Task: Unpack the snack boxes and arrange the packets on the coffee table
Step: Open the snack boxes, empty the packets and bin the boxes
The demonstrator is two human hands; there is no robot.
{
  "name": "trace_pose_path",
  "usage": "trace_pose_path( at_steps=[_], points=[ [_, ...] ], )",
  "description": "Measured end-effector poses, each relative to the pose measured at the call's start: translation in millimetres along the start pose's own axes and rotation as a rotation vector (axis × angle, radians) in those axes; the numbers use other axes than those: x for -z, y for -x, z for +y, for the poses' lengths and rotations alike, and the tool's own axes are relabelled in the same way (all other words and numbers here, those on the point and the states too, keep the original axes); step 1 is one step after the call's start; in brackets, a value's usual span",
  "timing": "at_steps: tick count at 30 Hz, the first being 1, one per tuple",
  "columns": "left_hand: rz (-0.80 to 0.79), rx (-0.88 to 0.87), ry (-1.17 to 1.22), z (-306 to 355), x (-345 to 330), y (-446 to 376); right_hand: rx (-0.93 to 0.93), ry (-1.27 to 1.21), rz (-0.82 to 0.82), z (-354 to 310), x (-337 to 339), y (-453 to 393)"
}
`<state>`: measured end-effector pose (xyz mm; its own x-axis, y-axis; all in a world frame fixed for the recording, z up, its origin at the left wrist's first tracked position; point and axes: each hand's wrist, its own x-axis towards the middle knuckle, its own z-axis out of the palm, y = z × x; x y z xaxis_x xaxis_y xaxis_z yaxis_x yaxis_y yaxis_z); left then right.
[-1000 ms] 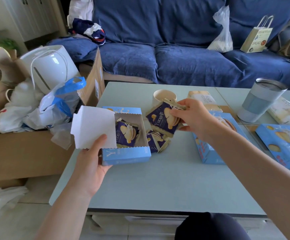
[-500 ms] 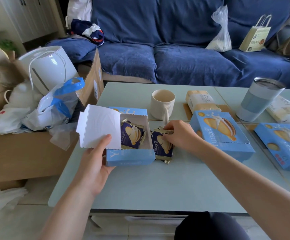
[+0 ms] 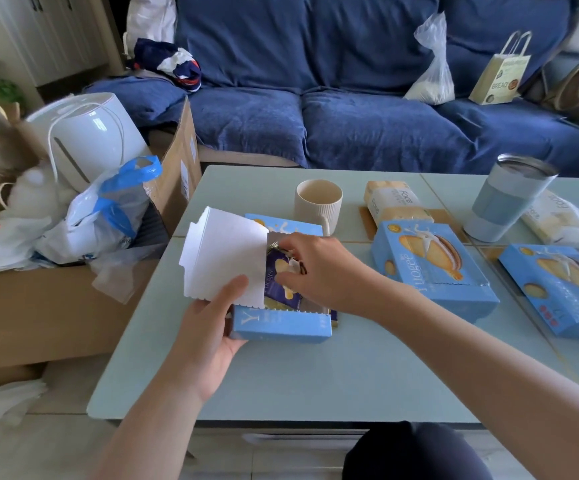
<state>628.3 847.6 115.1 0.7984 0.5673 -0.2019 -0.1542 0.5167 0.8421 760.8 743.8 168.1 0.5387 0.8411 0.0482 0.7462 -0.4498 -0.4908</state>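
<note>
An opened light-blue snack box (image 3: 281, 323) stands on the pale coffee table (image 3: 315, 382). My left hand (image 3: 211, 327) grips its front left corner, the thumb pressing back the white lid flap (image 3: 224, 259). My right hand (image 3: 315, 268) reaches into the box, fingers pinched on a dark blue snack packet (image 3: 281, 282) inside. Another dark packet edge (image 3: 333, 315) peeks out on the table at the box's right, mostly hidden. Two closed blue snack boxes lie to the right, one (image 3: 430, 268) near the middle and one (image 3: 558, 289) at the edge.
A cream mug (image 3: 318, 202), two beige wrapped packs (image 3: 395, 202) (image 3: 561, 220) and a grey-blue tumbler (image 3: 509, 199) stand behind the boxes. A cardboard carton (image 3: 56, 306) with bags and a white appliance (image 3: 87, 136) sits left of the table. A blue sofa (image 3: 350, 126) is behind.
My right hand set a packet down on the table beside the box, then moved left into the box and took hold of a packet there. My left hand kept holding the box.
</note>
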Motion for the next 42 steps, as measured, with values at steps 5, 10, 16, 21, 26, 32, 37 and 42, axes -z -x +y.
trace_pose_path(
  at_steps=[5, 10, 16, 21, 26, 32, 37, 42],
  points=[
    [-0.06, -0.021, -0.063, 0, -4, 5, -0.041, 0.022, -0.075, 11, -15, -2],
    [-0.052, -0.013, -0.068, -2, -4, 6, -0.003, -0.004, -0.022, 11, -16, 3],
    [-0.065, -0.034, -0.101, -5, -4, 5, -0.071, -0.14, -0.083, 10, -3, 5],
    [-0.106, -0.029, -0.145, -5, -3, 5, -0.168, -0.224, -0.233, 15, 3, 3],
    [-0.112, -0.005, -0.194, -6, -1, 5, -0.281, -0.25, -0.405, 20, 10, 2],
    [-0.082, 0.003, -0.195, -6, 0, 4, -0.235, -0.355, -0.407, 22, 9, 6],
    [-0.027, -0.027, -0.107, -3, 1, 2, -0.228, -0.463, -0.237, 21, 12, 6],
    [0.013, -0.026, -0.062, 0, 4, -1, -0.292, -0.575, -0.027, 25, 24, 3]
  ],
)
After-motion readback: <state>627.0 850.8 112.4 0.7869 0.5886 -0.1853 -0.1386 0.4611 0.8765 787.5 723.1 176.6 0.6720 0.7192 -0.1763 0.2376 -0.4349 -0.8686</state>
